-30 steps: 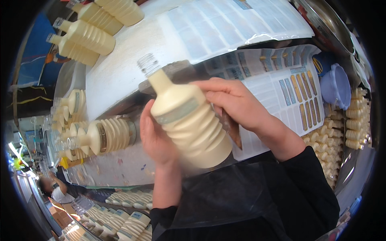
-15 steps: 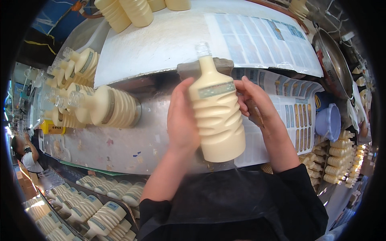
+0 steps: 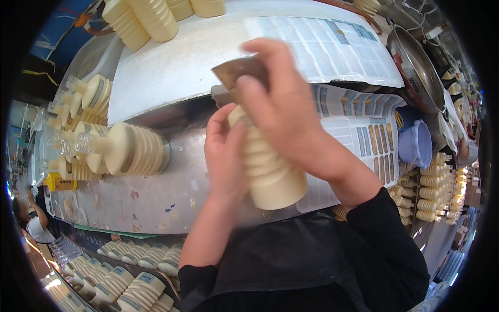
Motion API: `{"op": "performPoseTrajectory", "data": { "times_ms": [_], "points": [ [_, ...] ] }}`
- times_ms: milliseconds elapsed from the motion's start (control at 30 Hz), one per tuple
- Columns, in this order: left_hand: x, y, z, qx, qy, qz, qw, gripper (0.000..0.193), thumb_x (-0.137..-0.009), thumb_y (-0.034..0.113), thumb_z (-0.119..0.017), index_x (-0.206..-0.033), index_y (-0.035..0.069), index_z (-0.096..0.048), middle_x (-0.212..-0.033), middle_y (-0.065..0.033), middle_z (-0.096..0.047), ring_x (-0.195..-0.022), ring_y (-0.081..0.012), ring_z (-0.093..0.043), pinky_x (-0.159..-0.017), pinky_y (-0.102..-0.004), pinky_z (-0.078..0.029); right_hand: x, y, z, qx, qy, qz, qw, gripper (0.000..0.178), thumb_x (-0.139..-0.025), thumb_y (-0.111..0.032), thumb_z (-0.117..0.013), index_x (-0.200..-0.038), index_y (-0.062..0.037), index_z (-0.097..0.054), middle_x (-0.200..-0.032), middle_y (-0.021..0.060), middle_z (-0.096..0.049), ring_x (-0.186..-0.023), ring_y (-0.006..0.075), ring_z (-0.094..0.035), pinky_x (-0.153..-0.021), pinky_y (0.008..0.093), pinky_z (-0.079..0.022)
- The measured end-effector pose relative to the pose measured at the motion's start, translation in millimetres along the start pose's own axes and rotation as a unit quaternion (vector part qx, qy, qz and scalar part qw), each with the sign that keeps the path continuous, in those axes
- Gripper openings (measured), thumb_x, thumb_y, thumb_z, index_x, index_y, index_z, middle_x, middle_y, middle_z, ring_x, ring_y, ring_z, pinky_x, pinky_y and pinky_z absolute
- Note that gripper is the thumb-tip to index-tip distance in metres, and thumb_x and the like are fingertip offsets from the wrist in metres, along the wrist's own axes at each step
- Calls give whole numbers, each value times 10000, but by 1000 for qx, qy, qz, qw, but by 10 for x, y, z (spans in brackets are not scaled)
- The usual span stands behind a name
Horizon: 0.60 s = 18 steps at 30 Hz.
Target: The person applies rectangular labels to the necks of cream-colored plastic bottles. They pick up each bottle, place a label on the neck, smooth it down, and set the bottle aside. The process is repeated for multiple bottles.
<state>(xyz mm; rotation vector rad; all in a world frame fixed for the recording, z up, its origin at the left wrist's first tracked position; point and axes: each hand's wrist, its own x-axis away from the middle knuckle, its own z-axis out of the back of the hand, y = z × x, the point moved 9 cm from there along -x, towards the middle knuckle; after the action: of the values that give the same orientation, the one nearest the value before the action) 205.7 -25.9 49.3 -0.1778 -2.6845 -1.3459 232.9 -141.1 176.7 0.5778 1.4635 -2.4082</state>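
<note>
A cream bottle with wavy ridges lies tilted in front of me, its base toward my body. My left hand is closed around its left side near the shoulder. Over the bottle's upper end, my right hand grips a flat brown scraper with a straight edge; motion blurs it slightly. Both hands hide the bottle's neck and most of the label area. Behind them, a grey-brown block is partly covered by the scraper and right hand.
Cream bottles with clear necks lie at the left of the metal table. Label sheets hang at right, beside a lilac bucket and a metal pan. More bottles fill a crate lower left. A person is far left.
My right hand has left the bottle's right side and swung up across its top, bringing the scraper over it. My left hand remains at the bottle. The view has shifted slightly.
</note>
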Motion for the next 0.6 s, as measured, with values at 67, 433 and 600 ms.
{"op": "performPoseTrajectory", "data": {
  "times_ms": [67,433,600],
  "points": [
    [4,-8,17,4,2,-3,1000,395,-1012,118,-633,-1372,23,-501,-1284,-85,-606,-1144,-174,-632,-1010,-347,-531,13,91,-91,49,-26,5,998,315,-994,-133,-549,-1284,-29,-481,-1086,259,-665,-991,474,-642,-863,511,-507],
    [-12,-110,143,21,7,-5,1000,416,-1010,80,-622,-1398,27,-482,-1295,-82,-564,-1152,-162,-593,-1038,-343,-498,204,914,351,33,49,-65,996,321,-1006,-116,-559,-1313,-47,-499,-1185,225,-666,-1075,419,-657,-926,462,-511],
    [0,-89,106,15,-1,-1,1000,493,-988,58,-626,-1444,25,-442,-1344,-100,-548,-1194,-184,-586,-1063,-347,-484,162,850,385,65,33,-38,997,330,-1002,-113,-558,-1319,-43,-494,-1217,221,-642,-1086,407,-648,-943,446,-506]
  ]
}}
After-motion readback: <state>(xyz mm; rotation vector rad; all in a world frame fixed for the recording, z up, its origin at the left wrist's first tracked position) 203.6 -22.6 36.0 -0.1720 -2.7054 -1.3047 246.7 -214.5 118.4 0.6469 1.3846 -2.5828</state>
